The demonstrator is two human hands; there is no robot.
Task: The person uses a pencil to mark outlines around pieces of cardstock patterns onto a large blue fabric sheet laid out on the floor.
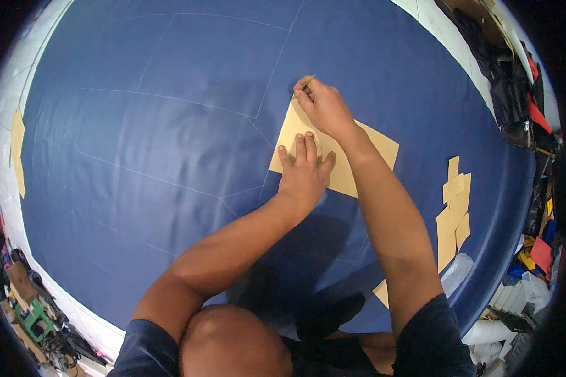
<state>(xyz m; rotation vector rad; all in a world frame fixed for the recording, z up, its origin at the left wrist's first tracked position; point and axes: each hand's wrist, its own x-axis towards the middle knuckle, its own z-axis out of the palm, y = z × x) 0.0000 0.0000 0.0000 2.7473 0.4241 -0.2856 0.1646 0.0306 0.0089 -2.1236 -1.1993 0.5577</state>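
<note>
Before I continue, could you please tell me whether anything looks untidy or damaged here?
I see no spill or damage. The overlapping yellowish card pieces at the right lie at uneven angles, with crumpled clear plastic just below, so that spot looks untidy. The card under the left hand seems flat.

Part of large tan card (343, 179) hidden under left hand (303, 173) and right arm (383, 201). Slim tool (308, 80) mostly covered by right hand (324, 107); working tip out of sight, kind unclear. Smaller tan piece (382, 293) partly behind right arm. Overlapping tan scraps (446, 229) hide parts of one another. Blue sheet (170, 144) cut off by top edge. Clutter (34, 320) at left rim too blurred to sort.
</note>
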